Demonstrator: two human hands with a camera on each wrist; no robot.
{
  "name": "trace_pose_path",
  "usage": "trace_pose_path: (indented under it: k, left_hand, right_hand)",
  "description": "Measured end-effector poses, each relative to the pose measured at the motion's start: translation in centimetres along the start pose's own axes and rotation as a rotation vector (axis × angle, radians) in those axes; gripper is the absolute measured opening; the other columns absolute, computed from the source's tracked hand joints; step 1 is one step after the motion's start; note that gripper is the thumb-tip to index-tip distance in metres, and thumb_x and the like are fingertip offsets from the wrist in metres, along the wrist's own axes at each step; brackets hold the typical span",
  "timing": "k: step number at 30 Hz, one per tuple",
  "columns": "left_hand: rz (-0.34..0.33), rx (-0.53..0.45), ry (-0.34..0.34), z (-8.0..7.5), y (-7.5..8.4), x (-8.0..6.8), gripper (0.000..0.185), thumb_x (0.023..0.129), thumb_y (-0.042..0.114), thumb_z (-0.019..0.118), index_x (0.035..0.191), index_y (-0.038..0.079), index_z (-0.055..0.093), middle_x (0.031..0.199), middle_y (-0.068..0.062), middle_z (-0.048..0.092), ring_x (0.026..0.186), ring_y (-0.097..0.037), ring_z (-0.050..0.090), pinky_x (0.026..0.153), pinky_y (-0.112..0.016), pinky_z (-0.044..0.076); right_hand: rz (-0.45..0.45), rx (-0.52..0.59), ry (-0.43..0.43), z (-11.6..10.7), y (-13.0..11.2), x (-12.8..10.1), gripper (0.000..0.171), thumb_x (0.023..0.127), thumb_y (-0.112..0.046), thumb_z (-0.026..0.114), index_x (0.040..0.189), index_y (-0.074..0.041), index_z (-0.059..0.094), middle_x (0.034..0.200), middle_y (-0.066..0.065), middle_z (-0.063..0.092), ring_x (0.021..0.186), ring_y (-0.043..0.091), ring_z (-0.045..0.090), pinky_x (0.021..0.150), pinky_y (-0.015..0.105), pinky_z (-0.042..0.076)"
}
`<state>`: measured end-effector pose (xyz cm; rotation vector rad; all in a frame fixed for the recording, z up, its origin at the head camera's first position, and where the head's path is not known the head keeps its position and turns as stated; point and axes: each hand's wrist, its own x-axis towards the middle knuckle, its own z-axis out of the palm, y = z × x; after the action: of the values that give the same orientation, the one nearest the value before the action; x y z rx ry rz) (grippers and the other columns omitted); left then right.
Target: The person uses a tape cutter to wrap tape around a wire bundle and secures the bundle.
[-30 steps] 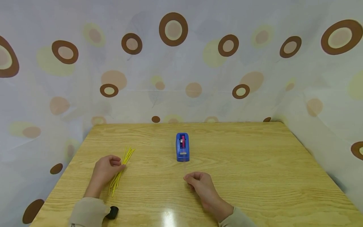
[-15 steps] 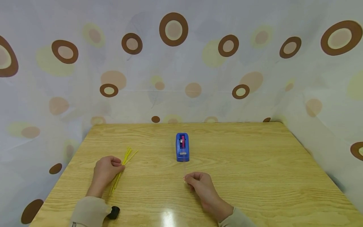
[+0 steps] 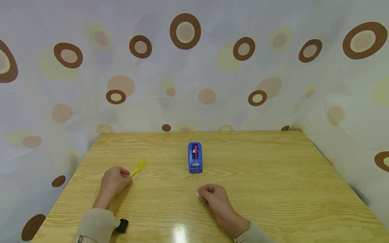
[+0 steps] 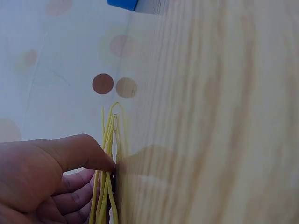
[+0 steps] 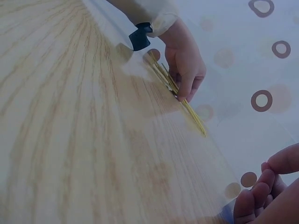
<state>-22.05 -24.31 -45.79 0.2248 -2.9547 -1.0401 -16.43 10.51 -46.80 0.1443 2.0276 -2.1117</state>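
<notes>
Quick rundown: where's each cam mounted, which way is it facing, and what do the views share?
Head: worn on the head, looks forward and down over the wooden table at the blue tape dispenser; both hands and sleeves show.
Left wrist: at the left hand, looks along the tabletop at the yellow strands in its grip; thumb and fingers show.
Right wrist: at the right hand, looks across the table toward the left hand; right fingertips at the corner.
Shared: all three show the yellow strands, the left hand and the table.
</notes>
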Motion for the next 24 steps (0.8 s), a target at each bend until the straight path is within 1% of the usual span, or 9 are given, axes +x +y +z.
trace_pose_path:
  k: [5,11,14,18,21,24]
  left_hand:
    - [0.014,0.017,-0.007,0.05,-0.07,0.04,0.023,0.078,0.009,0.071,0.097,-0.003,0.07,0.086,-0.008,0.067,0.078,-0.024,0.061,0.073,-0.045,0.05]
    - [0.038,0.007,-0.023,-0.21,0.03,-0.1,0.024,0.08,0.008,0.069,0.101,-0.004,0.069,0.092,-0.011,0.066,0.084,-0.027,0.061,0.076,-0.047,0.049]
    - [0.042,0.01,-0.034,-0.4,0.14,-0.18,0.025,0.081,0.008,0.069,0.103,-0.004,0.069,0.094,-0.011,0.066,0.087,-0.027,0.061,0.078,-0.048,0.048]
    - [0.053,0.023,-0.03,-0.71,0.32,-0.11,0.026,0.081,0.01,0.07,0.104,-0.002,0.07,0.093,-0.009,0.067,0.085,-0.026,0.061,0.078,-0.047,0.047]
    - [0.045,-0.001,-0.025,-0.85,0.37,-0.08,0.027,0.082,0.01,0.069,0.106,-0.002,0.07,0.092,-0.008,0.066,0.084,-0.025,0.06,0.075,-0.043,0.047]
    - [0.027,-0.054,-0.04,-0.91,0.34,-0.13,0.029,0.084,0.007,0.067,0.111,-0.004,0.07,0.096,-0.012,0.067,0.087,-0.027,0.059,0.074,-0.041,0.048]
  right_hand:
    - [-0.004,-0.002,-0.009,-0.01,0.02,0.04,0.016,0.093,-0.006,0.063,0.09,0.009,0.067,0.074,0.0,0.056,0.068,0.013,0.049,0.064,0.026,0.046]
    - [-0.002,-0.009,-0.01,-0.04,0.05,0.1,0.016,0.093,-0.007,0.064,0.089,0.009,0.067,0.074,0.0,0.055,0.068,0.014,0.049,0.064,0.027,0.046]
    - [0.004,-0.015,-0.011,-0.06,0.09,0.14,0.017,0.093,-0.008,0.064,0.089,0.008,0.067,0.073,0.0,0.054,0.068,0.014,0.049,0.065,0.028,0.046]
    - [0.013,-0.02,-0.015,-0.11,0.17,0.14,0.017,0.094,-0.008,0.064,0.09,0.008,0.067,0.074,0.0,0.055,0.069,0.014,0.049,0.066,0.029,0.047]
    - [0.011,-0.02,-0.016,-0.11,0.15,0.11,0.017,0.094,-0.008,0.063,0.091,0.008,0.067,0.075,0.0,0.055,0.069,0.014,0.049,0.066,0.029,0.047]
    - [0.006,-0.014,-0.013,-0.07,0.06,0.07,0.017,0.093,-0.007,0.064,0.091,0.009,0.068,0.075,0.0,0.056,0.069,0.013,0.049,0.065,0.028,0.047]
